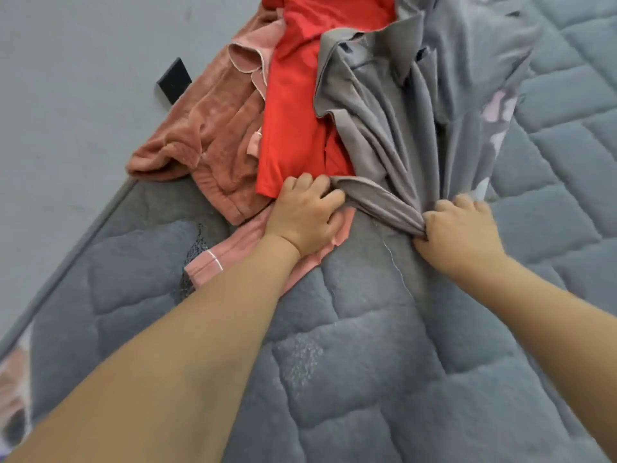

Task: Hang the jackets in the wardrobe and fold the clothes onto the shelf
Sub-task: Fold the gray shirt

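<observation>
- Head view: a grey shirt (377,105) lies bunched on the bed (350,362), beside a red top (297,95) and a pink fleece (207,128).
- Left hand (307,215) has its fingers curled round the shirt's hem; right hand (457,228) clutches a gathered fistful of it.
- Best now, I think: draw the hem apart and flat before folding, without dragging the red top along.
</observation>
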A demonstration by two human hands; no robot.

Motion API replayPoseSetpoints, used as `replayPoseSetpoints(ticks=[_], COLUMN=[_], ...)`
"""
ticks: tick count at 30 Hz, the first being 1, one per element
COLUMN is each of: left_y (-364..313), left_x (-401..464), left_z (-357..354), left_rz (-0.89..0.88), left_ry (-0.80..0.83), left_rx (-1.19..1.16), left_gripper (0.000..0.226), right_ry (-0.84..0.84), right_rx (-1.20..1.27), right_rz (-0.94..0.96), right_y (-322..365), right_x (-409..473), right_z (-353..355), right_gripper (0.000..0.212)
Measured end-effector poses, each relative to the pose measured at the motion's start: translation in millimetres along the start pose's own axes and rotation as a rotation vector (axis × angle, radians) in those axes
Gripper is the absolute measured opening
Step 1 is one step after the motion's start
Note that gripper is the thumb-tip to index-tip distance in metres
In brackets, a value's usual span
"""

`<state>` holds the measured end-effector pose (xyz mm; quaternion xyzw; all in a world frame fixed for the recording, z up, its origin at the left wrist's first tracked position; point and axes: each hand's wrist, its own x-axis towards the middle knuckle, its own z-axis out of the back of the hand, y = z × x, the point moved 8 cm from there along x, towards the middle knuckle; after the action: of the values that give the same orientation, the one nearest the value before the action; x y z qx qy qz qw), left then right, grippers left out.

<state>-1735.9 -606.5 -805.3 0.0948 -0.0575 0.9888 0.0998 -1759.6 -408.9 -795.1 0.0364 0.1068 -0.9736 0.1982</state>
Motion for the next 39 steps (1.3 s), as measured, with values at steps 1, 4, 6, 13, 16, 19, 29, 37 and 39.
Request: replayPoseSetpoints(ticks=[1, 4, 6, 13, 16, 19, 29, 37, 39], left_y=[-4.8, -51.8, -105.9, -277.3, -360.8, -438.9, -341.1, -325.5, -300.4], left_x=[-7.7, -62.2, -121.3, -270.9, -311.4, -349.3, -197.1, -203.6, -248.2], left_z=[5.3, 21.9, 29.0, 43.7, 42.8, 47.7, 29.4, 11.1, 3.9], left_rz=[0.05, 0.042, -0.102, -0.416, -0.587, -0.695, 0.324, 0.045, 0.182], left_ry=[0.007, -0.019, 0.014, 0.453, 0.675, 0.963, 0.584, 0.615, 0.771], left_rx=[0.013, -0.076, -0.168, -0.185, -0.15, -0.312, -0.284, -0.036, -0.109], left_gripper=[0.023, 0.022, 0.019, 0.027, 0.035, 0.041, 0.057, 0.049, 0.037], right_ry=[0.008, 0.148, 0.203, 0.303, 0.443, 0.773, 0.297, 0.2, 0.17], right_rx=[0.03, 0.108, 0.103, 0.076, 0.1, 0.07, 0.488, 0.625, 0.731], right_rz=[-0.007, -0.016, 0.01, 0.109, 0.069, -0.066, -0.572, -0.561, -0.641], right_y=[3.8, 20.5, 19.7, -48.1, -79.1, -121.8, -182.2, -181.2, -197.6], right_x=[-24.4, -98.1, -147.2, -341.5, -416.5, -493.5, -437.6, -363.6, -366.8], right_z=[-2.2, -14.0, -23.0, -43.2, -54.2, -75.7, -54.3, -70.8, -70.3], right_gripper=[0.024, 0.03, 0.032, 0.025, 0.03, 0.032, 0.041, 0.018, 0.007])
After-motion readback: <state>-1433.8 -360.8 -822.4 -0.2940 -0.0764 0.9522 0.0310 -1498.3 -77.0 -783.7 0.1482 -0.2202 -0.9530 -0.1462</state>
